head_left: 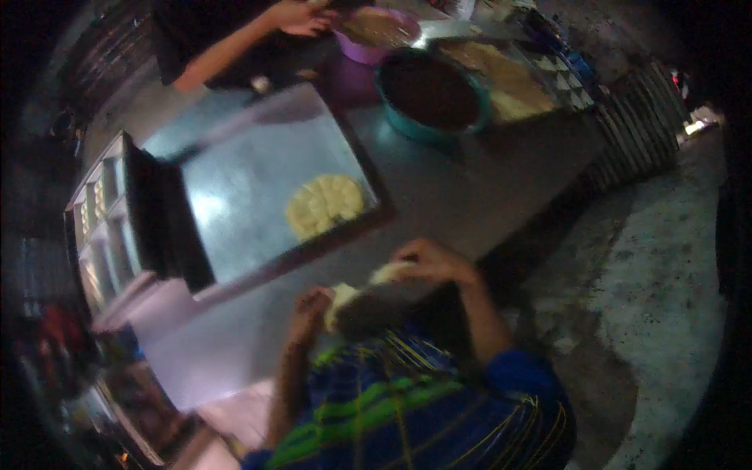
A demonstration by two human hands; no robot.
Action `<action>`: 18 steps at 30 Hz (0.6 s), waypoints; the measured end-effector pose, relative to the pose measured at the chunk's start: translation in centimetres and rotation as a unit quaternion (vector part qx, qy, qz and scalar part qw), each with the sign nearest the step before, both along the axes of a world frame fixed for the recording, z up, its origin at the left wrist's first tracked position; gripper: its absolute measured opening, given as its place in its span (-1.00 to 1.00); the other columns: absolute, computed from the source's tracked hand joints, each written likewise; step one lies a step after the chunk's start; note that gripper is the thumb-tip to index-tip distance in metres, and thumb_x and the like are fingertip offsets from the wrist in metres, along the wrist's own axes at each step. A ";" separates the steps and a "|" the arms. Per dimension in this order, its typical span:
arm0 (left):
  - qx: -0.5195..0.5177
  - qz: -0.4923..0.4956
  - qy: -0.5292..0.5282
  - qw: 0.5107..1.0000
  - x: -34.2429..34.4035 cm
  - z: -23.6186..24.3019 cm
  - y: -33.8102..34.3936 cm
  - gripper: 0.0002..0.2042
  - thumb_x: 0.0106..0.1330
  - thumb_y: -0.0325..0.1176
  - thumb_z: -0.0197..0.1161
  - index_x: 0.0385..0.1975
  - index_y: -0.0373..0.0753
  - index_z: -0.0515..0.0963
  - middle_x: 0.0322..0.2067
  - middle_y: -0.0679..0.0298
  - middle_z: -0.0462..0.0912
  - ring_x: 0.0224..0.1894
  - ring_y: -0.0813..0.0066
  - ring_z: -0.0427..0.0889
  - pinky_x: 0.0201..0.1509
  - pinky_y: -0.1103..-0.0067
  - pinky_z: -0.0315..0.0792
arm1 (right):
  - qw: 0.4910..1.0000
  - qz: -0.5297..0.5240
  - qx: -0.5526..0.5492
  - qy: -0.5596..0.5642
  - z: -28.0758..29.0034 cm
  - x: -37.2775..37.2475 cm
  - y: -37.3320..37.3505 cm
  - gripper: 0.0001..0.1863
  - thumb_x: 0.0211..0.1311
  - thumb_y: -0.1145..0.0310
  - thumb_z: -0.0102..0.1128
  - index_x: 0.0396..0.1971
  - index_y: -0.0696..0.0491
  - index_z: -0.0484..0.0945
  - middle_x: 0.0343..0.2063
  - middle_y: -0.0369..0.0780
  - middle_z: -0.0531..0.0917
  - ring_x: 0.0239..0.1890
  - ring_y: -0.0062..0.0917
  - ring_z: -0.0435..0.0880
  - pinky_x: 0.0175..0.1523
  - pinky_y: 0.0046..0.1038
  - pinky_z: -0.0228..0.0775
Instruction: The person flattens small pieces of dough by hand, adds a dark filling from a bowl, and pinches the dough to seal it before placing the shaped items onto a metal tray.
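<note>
Reference landmark: the tray, a shallow, rectangular, metal-coloured unit with raised edges. It rests on the table, a smooth grey surface that extends past the tray on its near and right sides. A cluster of dough, pale yellow and lobed, lies inside the tray, close to its near right corner.

Left hand: near side of the tray, fingers closed on a dough piece. Right hand: near side, further right, fingers pinching a second piece. Whether the two pieces are joined cannot be told.

Left of the tray: a rack with compartments, some containing pale items. Beyond the tray: a co-worker's hand, near a purple bowl. Its grip cannot be determined. Beyond and right of the tray: a green basin with dark contents, then a tan, loose mass.

Well right of the tray: the floor, grey and patchy, and a ribbed stack. Lighting is dim; the tray and table carry bright reflections. Markings on the items beyond the basin are too blurred to read.
</note>
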State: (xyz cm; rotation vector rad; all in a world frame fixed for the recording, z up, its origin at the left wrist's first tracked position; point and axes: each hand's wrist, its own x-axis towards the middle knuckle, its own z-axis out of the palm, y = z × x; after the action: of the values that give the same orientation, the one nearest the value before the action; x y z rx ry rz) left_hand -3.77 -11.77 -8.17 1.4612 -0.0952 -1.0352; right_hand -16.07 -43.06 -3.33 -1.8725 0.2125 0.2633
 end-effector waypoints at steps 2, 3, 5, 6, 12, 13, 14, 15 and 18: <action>-0.012 0.012 0.056 0.998 0.0 2.2 -1.8 -0.59 0.38 0.12 0.15 -0.22 -0.16 0.56 -0.34 0.35 0.61 -0.40 0.57 0.58 -0.38 0.52 0.55 | 0.977 -0.178 -0.096 -0.063 2.8 -2.1 -2.4 -0.67 0.10 0.29 0.47 -0.16 0.12 0.70 -0.43 -0.22 0.71 -0.38 -0.55 0.65 -0.26 -0.50 0.46; -0.011 0.046 0.106 0.993 0.2 2.7 -2.3 -0.58 0.38 0.14 0.14 -0.14 -0.14 0.54 -0.31 0.35 0.61 -0.37 0.55 0.58 -0.34 0.49 0.55 | 0.932 -0.293 -0.166 -0.136 4.1 -2.5 -3.1 -0.69 0.13 0.34 0.44 -0.12 0.11 0.69 -0.35 -0.21 0.70 -0.32 -0.52 0.67 -0.21 -0.50 0.49; -0.009 0.112 0.204 0.973 0.6 3.1 -2.9 -0.52 0.36 0.18 0.12 0.01 -0.10 0.51 -0.25 0.36 0.62 -0.33 0.53 0.59 -0.26 0.43 0.56 | 0.828 -0.406 -0.311 -0.229 6.9 -2.0 -3.0 -0.66 0.16 0.41 0.40 -0.04 0.08 0.65 -0.19 -0.17 0.66 -0.18 -0.42 0.66 -0.12 -0.43 0.52; -0.010 0.146 0.244 0.958 0.7 3.6 -3.2 -0.48 0.35 0.12 0.18 0.18 -0.06 0.43 -0.18 0.37 0.60 -0.29 0.51 0.57 -0.18 0.36 0.54 | 0.758 -0.456 -0.380 -0.270 7.4 -1.6 -2.9 -0.64 0.17 0.45 0.38 0.00 0.07 0.64 -0.11 -0.16 0.64 -0.11 -0.37 0.66 -0.07 -0.40 0.54; -0.146 -0.006 0.113 0.983 -0.5 1.3 -5.2 -0.45 0.21 -0.27 0.37 0.23 -0.06 0.38 -0.12 0.35 0.57 -0.28 0.54 0.55 -0.27 0.55 0.50 | 0.795 -0.278 -0.504 -0.192 -5.6 -0.7 -3.9 -0.55 0.27 0.55 0.19 0.18 0.14 0.48 0.09 -0.05 0.53 0.09 -0.11 0.56 0.15 -0.22 0.47; -0.137 -0.022 0.099 0.985 -0.5 1.9 -5.8 -0.44 0.19 -0.31 0.37 0.22 -0.07 0.38 -0.13 0.34 0.57 -0.27 0.55 0.56 -0.28 0.57 0.49 | 0.792 -0.265 -0.519 -0.184 -7.4 -0.7 -2.5 -0.55 0.28 0.54 0.17 0.19 0.15 0.46 0.12 -0.04 0.52 0.12 -0.10 0.54 0.16 -0.21 0.46; -0.123 -0.032 0.088 0.988 -0.6 3.6 -6.5 -0.44 0.17 -0.36 0.37 0.21 -0.07 0.37 -0.15 0.34 0.57 -0.27 0.56 0.56 -0.29 0.59 0.49 | 0.838 -0.270 -0.437 -0.185 -4.8 -0.1 -0.2 -0.52 0.27 0.52 0.20 0.20 0.15 0.45 0.11 -0.04 0.55 0.13 -0.15 0.57 0.18 -0.23 0.45; -0.106 -0.045 0.079 0.990 -1.2 4.3 -6.7 -0.44 0.16 -0.40 0.37 0.20 -0.07 0.37 -0.16 0.33 0.58 -0.27 0.58 0.56 -0.30 0.60 0.48 | 0.877 -0.276 -0.350 -0.181 -2.4 -0.1 2.2 -0.50 0.25 0.50 0.23 0.22 0.15 0.43 0.10 -0.05 0.58 0.13 -0.20 0.59 0.19 -0.26 0.45; -0.077 -0.081 0.093 0.989 -2.0 3.8 -7.0 -0.45 0.16 -0.40 0.39 0.17 -0.13 0.37 -0.15 0.29 0.58 -0.27 0.57 0.57 -0.28 0.59 0.48 | 0.953 -0.229 0.193 -0.051 -3.0 0.3 6.0 -0.58 0.21 0.46 0.31 0.09 0.16 0.56 -0.06 -0.13 0.71 0.01 -0.40 0.68 0.14 -0.34 0.49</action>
State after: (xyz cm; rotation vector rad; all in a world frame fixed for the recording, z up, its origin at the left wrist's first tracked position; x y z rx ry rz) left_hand -5.76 -18.81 -4.37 1.2254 -0.1582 -1.2633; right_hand -15.78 -37.07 -6.30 -1.3975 0.4809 -0.1077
